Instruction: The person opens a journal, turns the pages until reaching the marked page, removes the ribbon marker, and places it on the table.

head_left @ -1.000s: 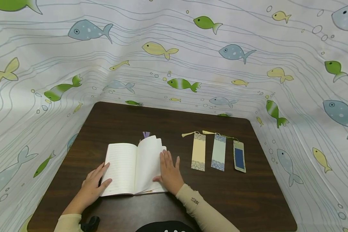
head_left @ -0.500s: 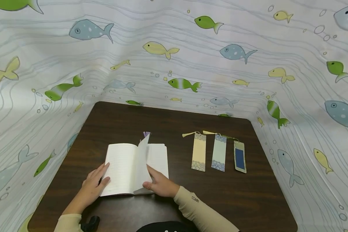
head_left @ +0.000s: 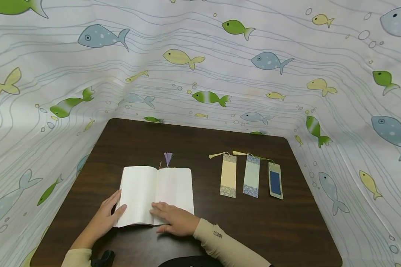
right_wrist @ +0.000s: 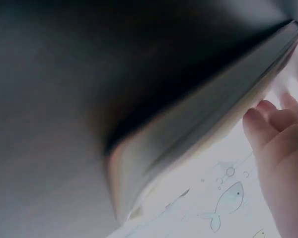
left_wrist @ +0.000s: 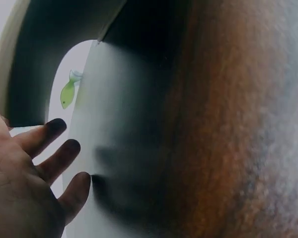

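An open notebook (head_left: 173, 185) with pale pages lies on the dark wooden table (head_left: 254, 230). At its left edge rests my left hand (head_left: 103, 213), thumb over the page margin and fingers along the side; the left wrist view shows those fingers (left_wrist: 54, 153) slightly spread. My right hand (head_left: 175, 218) lies across the lower right page, its fingers extended toward the centre fold. Seen from the right wrist, the page edges (right_wrist: 203, 119) form a thick block below that hand (right_wrist: 283, 148). A purple tassel (head_left: 168, 158) sticks out past the notebook's top edge.
To the right lie three tasselled bookmarks: a beige one (head_left: 228, 176), a pale blue-green one (head_left: 251, 175) and a smaller one with a dark blue panel (head_left: 275, 181). A fish-print curtain (head_left: 183, 81) surrounds the table's back and sides.
My right hand has swept left with a page, turning it over onto the left side, and now lies flat near the fold. My left hand has stayed at the notebook's left edge.
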{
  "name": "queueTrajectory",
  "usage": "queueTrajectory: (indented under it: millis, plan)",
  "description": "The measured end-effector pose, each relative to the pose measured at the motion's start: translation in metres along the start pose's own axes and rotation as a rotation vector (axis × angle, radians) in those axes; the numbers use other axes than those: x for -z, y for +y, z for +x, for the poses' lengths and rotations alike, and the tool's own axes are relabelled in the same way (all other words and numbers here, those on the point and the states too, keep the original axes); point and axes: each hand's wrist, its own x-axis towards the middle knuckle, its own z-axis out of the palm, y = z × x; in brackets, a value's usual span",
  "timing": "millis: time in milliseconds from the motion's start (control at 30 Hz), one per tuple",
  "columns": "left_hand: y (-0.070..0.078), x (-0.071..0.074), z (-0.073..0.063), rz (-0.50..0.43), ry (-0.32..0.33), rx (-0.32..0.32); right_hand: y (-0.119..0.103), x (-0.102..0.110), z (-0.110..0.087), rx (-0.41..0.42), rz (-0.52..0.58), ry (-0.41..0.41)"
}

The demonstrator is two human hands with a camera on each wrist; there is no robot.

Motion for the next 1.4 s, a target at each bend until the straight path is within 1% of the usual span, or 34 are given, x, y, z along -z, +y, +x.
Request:
queueTrajectory:
  millis: [33, 200, 333, 500, 600, 700, 767, 967, 1067, 1133, 1233, 1300, 1367, 1400]
  plan:
    - [-0.001, 0.000, 0.000, 0.013, -0.013, 0.009, 0.001, 0.000, -0.001, -0.016, -0.019, 0.004]
    - [-0.004, 0.000, 0.001, 0.040, -0.040, -0.004, 0.012, 0.003, -0.014, -0.101, -0.108, 0.043]
    - [-0.006, 0.000, 0.002, 0.038, -0.031, -0.025, 0.026, 0.010, -0.029, -0.199, -0.154, 0.089]
    - [-0.007, 0.001, 0.002, 0.060, 0.007, -0.078, 0.044, 0.015, -0.042, -0.325, -0.164, 0.106]
    - [-0.006, 0.002, 0.002, 0.090, -0.011, -0.065, 0.052, 0.015, -0.047, -0.365, -0.150, 0.112]
    - [-0.004, 0.003, 0.002, 0.112, -0.039, -0.032, 0.057, 0.013, -0.048, -0.370, -0.170, 0.134]
    - [-0.002, 0.003, 0.001, 0.116, -0.047, -0.019, 0.059, 0.011, -0.047, -0.359, -0.218, 0.158]
    - [-0.001, 0.002, 0.001, 0.134, -0.040, -0.012, 0.059, 0.008, -0.042, -0.319, -0.418, 0.280]
    - [0.000, 0.001, 0.001, 0.132, -0.037, -0.007, 0.059, 0.006, -0.040, -0.325, -0.467, 0.342]
    - [0.000, 0.001, 0.000, 0.132, -0.038, 0.002, 0.058, 0.005, -0.038, -0.347, -0.489, 0.367]
    - [0.000, 0.001, -0.001, 0.134, -0.038, 0.014, 0.058, 0.005, -0.036, -0.383, -0.513, 0.375]
    - [0.001, 0.001, -0.001, 0.134, -0.040, 0.022, 0.057, 0.005, -0.034, -0.392, -0.507, 0.368]
    - [0.001, 0.001, -0.001, 0.133, -0.040, 0.023, 0.054, 0.007, -0.033, -0.376, -0.458, 0.366]
    - [0.001, 0.001, -0.001, 0.133, -0.039, 0.023, 0.053, 0.009, -0.032, -0.363, -0.400, 0.366]
